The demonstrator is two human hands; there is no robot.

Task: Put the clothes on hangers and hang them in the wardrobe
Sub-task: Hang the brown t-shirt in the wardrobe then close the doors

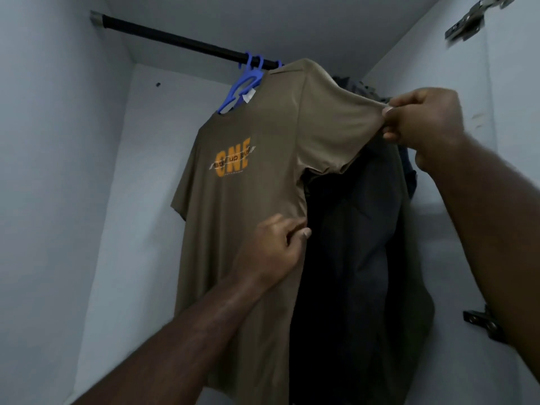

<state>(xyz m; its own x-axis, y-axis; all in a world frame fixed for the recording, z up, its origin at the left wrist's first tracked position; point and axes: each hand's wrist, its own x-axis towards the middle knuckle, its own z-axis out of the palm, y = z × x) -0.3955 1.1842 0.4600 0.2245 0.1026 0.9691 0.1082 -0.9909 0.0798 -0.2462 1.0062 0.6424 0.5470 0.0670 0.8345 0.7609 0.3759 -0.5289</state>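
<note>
One olive-brown T-shirt [257, 176] hangs on a blue hanger [242, 83] from the black rail [187, 42] inside the wardrobe, its long axis running from the collar at 12 o'clock down to the hem at 6 o'clock, its printed front turned toward the left wall. The left hand [277, 249] pinches the shirt's side seam at about 6 o'clock from the print, while the right hand [423, 121] pinches the sleeve edge out toward 3 o'clock. At least two blue hooks sit together on the rail, and dark clothes [359, 229] hang just behind the shirt toward 4 o'clock; two metal hinges [467, 21] show on the right wall.
</note>
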